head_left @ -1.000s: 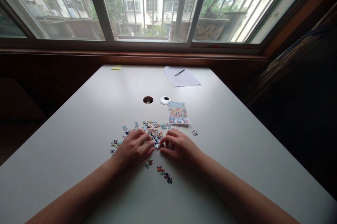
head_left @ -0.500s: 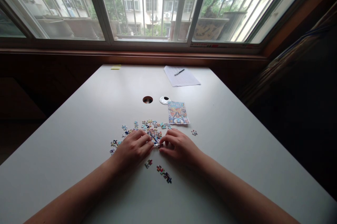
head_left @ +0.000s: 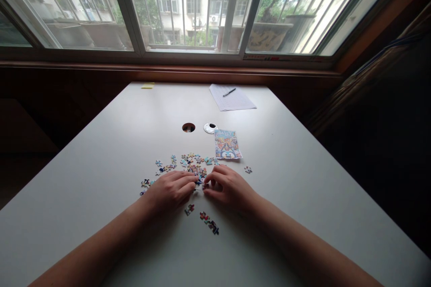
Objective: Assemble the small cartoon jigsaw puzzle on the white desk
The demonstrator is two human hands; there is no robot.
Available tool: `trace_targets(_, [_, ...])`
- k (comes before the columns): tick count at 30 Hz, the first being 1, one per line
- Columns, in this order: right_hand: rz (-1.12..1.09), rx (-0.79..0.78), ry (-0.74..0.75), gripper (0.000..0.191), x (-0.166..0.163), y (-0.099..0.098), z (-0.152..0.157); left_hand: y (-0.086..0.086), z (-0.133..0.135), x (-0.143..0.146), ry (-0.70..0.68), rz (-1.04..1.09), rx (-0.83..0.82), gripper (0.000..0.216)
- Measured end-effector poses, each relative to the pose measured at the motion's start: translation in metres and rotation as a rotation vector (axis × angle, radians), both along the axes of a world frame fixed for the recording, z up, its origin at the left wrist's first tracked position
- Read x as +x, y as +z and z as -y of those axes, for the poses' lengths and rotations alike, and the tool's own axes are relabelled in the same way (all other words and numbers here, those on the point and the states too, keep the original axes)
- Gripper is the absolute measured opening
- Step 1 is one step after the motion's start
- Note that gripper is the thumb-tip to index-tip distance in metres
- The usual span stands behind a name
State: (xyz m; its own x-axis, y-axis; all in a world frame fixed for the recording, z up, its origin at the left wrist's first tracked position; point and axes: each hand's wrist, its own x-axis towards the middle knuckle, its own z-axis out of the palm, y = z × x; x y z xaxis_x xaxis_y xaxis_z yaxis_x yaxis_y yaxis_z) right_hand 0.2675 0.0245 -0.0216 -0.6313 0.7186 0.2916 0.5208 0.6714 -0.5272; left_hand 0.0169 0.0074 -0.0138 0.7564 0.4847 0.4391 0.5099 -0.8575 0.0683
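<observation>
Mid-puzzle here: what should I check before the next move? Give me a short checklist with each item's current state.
1. Pile reached: left hand and right hand meet fingertip to fingertip at the scattered colourful jigsaw pieces: ok.
2. A piece gripped between the fingers: cannot tell, too small.
3. The colourful printed reference picture face up and uncovered beyond the pile: ok.
4. The few loose pieces near the wrists lying free on the white table: ok.
5. The round open hole in the tabletop apart from all pieces: ok.
</observation>
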Motion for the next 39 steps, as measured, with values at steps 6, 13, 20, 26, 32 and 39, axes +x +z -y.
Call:
trace_targets(6, [0.001, -0.005, -0.002, 0.013, 0.0021, 0.002, -0.0006, 0.0033, 0.0007, -0.0013, 0.013, -0.034, -0.023, 0.017])
trace_targets(13, [0.009, 0.02, 0.003, 0.011, 0.0034, 0.0042, -0.0005, 0.0, -0.001, -0.0027, -0.001, -0.018, -0.028, 0.017])
trace_targets(20, [0.014, 0.043, 0.004, 0.015, 0.0043, 0.0049, -0.001, 0.0004, -0.0006, -0.0027, 0.0, -0.016, -0.048, 0.016])
trace_targets(26, [-0.009, 0.119, 0.032, 0.007, 0.0055, 0.003, -0.0002, 0.0006, -0.0005, -0.0028, 0.001, -0.017, -0.036, 0.017])
trace_targets(32, [0.003, 0.178, 0.062, 0.011, 0.0064, 0.0038, -0.0011, -0.0012, -0.0007, -0.0034, -0.002, -0.014, -0.035, 0.015])
trace_targets(39, [0.174, 0.353, 0.119, 0.024, 0.0068, 0.0083, -0.0001, -0.0028, -0.0009, -0.0039, -0.001, -0.015, -0.038, 0.014])
